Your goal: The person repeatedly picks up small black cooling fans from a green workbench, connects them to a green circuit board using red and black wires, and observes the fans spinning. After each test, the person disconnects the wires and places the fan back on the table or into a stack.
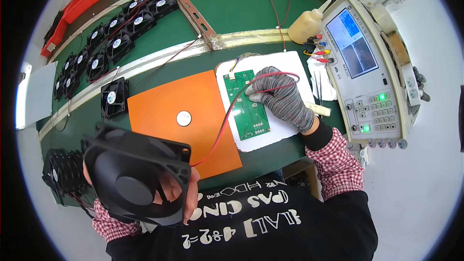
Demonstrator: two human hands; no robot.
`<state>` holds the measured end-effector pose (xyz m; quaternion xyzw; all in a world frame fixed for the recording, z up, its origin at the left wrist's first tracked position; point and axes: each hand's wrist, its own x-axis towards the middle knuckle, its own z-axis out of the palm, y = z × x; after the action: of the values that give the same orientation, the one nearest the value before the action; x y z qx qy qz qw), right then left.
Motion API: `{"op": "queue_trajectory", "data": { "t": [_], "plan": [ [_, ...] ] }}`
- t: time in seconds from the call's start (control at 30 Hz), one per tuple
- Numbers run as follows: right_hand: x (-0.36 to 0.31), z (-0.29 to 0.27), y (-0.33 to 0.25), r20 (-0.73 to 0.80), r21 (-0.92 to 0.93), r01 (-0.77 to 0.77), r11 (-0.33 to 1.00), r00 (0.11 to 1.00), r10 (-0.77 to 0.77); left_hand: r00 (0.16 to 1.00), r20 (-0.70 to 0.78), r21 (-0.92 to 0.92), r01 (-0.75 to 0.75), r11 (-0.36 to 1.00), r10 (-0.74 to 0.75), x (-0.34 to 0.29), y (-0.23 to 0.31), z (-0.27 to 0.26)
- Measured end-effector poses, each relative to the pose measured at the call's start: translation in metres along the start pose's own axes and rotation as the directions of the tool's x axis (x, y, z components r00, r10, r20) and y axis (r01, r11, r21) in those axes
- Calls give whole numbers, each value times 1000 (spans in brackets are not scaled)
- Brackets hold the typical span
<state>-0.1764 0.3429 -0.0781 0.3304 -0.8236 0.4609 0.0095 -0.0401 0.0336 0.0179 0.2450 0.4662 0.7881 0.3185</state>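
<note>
My left hand [192, 197] is bare and closed round the frame of a black cooling fan [133, 188], which it holds up close at the lower left. A red and black wire [224, 124] runs from the fan, loops over my right hand and comes back to its fingertips. My right hand [282, 99], in a grey striped glove, is closed with the wire's end pinched over a green circuit board [249, 118]; the fingers hide the tip. The board lies on a white pad [280, 133]. Left of it is an orange mat [169, 101] with a round white sticker [183, 118].
A bench meter with a lit screen [355, 43] stands at the right, its coloured clips [321, 53] beside a cream squeeze bottle [307, 25]. Several black fans [117, 44] fill the far left near a red bin [87, 0]. A metal rail [191, 14] crosses the green bench.
</note>
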Motion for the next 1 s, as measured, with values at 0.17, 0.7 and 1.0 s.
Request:
{"op": "queue_trajectory", "data": {
  "t": [0.17, 0.7, 1.0],
  "plan": [
    [0, -5, -2, 11, -78, 23, 997, 1000, -22, 868, -259, 822, -33, 569, 424, -15, -9, 18],
    [-3, 2, -16, -156, 150, -23, 988, 987, 46, 691, -126, 548, 646, -531, 712, 146, -1, -277],
    [0, -10, -52, -45, -224, 387, 894, 913, -406, 873, 329, 887, -154, -435, 361, 76, -19, -71]
  ]
}}
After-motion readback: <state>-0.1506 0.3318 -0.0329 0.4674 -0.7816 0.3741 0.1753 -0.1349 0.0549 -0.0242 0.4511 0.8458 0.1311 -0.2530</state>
